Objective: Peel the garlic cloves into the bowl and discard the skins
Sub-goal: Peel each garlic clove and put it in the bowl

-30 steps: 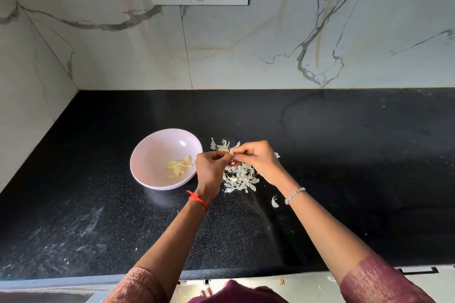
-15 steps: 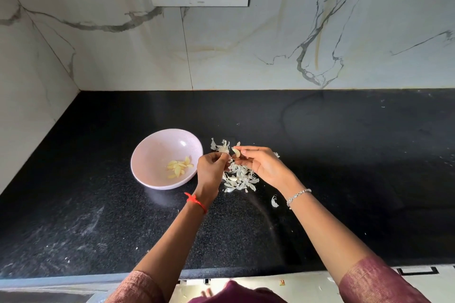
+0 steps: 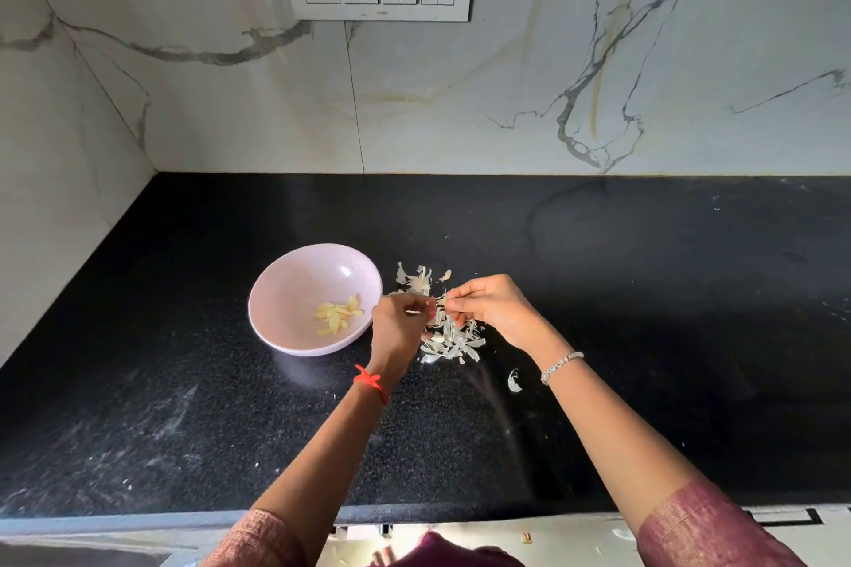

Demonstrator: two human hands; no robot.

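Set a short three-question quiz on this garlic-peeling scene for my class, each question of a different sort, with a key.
1. True or false: the bowl holds peeled cloves.
2. The skins lie: A) in the bowl; B) on the counter, right of the bowl; C) on a plate.
3. Which hand's wrist wears the red thread?
Key: 1 true; 2 B; 3 the left hand.
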